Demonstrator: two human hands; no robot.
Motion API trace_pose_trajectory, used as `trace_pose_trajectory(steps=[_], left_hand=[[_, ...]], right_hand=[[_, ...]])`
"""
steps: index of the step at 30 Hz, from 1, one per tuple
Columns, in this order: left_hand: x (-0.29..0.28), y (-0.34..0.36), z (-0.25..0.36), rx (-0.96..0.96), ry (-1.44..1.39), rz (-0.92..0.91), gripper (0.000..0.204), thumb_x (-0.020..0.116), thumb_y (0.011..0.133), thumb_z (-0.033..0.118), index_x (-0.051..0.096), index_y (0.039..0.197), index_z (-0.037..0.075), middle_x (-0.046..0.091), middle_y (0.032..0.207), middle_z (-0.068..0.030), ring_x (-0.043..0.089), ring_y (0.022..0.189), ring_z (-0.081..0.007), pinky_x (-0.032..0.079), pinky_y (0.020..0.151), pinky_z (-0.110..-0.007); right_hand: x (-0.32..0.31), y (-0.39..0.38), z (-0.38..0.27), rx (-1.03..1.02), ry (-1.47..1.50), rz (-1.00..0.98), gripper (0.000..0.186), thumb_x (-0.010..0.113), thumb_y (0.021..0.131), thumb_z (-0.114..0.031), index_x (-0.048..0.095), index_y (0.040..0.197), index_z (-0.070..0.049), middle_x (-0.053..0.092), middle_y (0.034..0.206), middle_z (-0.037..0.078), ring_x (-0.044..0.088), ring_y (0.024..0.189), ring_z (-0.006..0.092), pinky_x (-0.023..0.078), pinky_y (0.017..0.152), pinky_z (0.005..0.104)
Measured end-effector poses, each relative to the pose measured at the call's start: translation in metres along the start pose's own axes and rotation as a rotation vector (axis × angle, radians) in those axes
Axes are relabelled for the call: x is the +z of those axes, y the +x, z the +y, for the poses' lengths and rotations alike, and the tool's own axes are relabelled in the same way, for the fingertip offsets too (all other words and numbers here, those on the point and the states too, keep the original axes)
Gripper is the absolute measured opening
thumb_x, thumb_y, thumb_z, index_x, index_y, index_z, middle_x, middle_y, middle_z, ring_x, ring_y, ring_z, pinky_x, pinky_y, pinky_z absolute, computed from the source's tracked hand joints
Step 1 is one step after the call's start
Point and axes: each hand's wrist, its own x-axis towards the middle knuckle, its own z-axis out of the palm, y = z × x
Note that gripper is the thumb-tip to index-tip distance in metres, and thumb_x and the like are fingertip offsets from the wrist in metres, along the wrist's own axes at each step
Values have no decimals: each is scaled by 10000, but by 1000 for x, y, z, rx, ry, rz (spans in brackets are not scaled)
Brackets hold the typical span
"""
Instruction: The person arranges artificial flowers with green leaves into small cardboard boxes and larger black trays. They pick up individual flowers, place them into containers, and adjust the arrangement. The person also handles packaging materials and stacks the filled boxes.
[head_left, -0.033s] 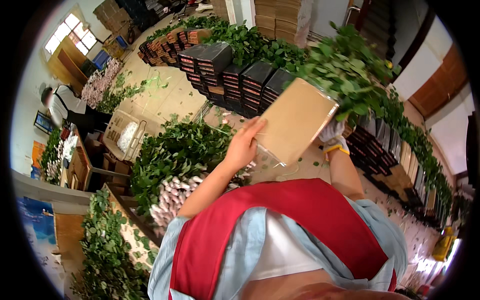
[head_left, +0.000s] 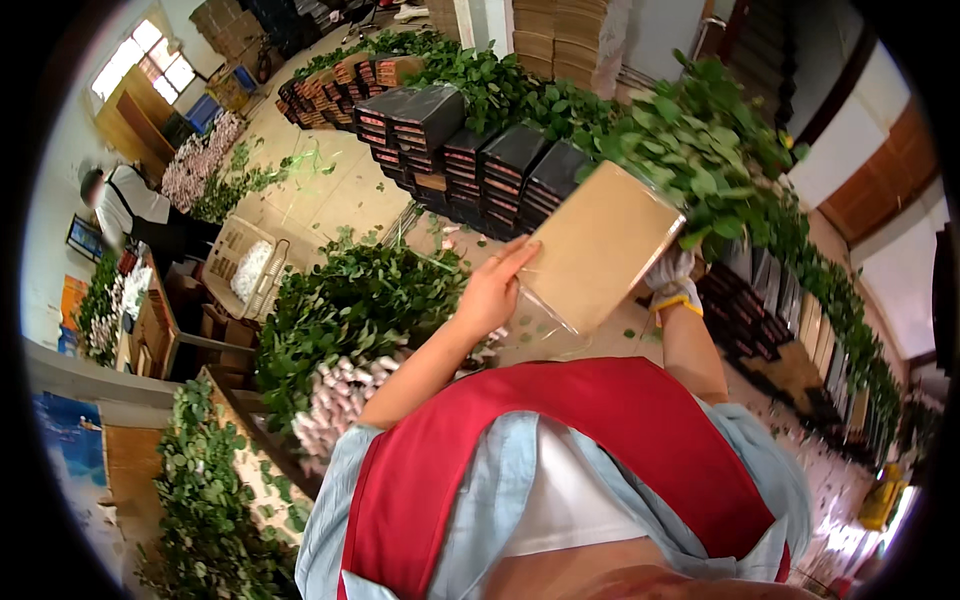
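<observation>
A flat tan cardboard pack in clear plastic is held tilted in front of my chest. My bare left hand pinches its left edge, thumb on top, a ring on one finger. At the pack's right end spreads a thick bunch of green leafy stems, apparently part of the same bundle. My right hand, in a pale glove with a yellow cuff, closes under the leaves beside that end; its fingers are partly hidden.
Dark-wrapped flower packs stand stacked ahead, leaves behind them. More packs line the right. Left of me lie leafy bunches with pale pink wrapped heads. A beige basket holds white pieces. A person stands far left.
The pack and both my hands have shifted very slightly to the right. The grip looks the same.
</observation>
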Motion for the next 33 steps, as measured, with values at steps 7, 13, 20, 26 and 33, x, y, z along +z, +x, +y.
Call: trace_pose_trajectory(steps=[7,13,20,26,33], left_hand=[[27,117,-82,95,381,144,598,571,833,-99,621,1395,97,644,1393,-174,752,942,-340,640,760,-386],[-62,238,-218,190,719,313,438,620,842,-9,718,1251,112,633,1384,-164,596,1283,-353,457,1093,-497],[-74,296,-435,-554,801,84,412,644,875,28,779,1179,270,271,1702,-111,224,1566,-360,118,1138,-821],[-67,288,-498,-296,511,226,496,557,823,-131,725,1226,104,673,1341,-189,514,1393,-420,402,1191,-454],[-78,297,-471,-487,436,119,557,537,819,-144,681,1300,96,519,1527,-215,345,1499,-464,349,1216,-508]], right_hand=[[51,123,-19,243,-11,55,701,429,1034,-626,482,1506,-110,491,1561,100,468,1419,341,365,1201,512],[88,343,134,296,17,-144,649,310,1084,-543,423,1559,-116,427,1617,62,378,1479,310,260,1243,456],[23,422,380,276,-560,-637,670,427,1052,-346,275,1631,-44,316,1677,116,287,1543,334,243,1219,616],[61,346,408,-415,-1522,-1007,548,475,1017,-167,379,1534,-11,489,1460,215,516,1248,417,398,1004,711],[101,340,392,4,-2086,-1098,769,526,1013,-488,326,1524,50,610,1304,344,660,1084,492,533,946,521]])
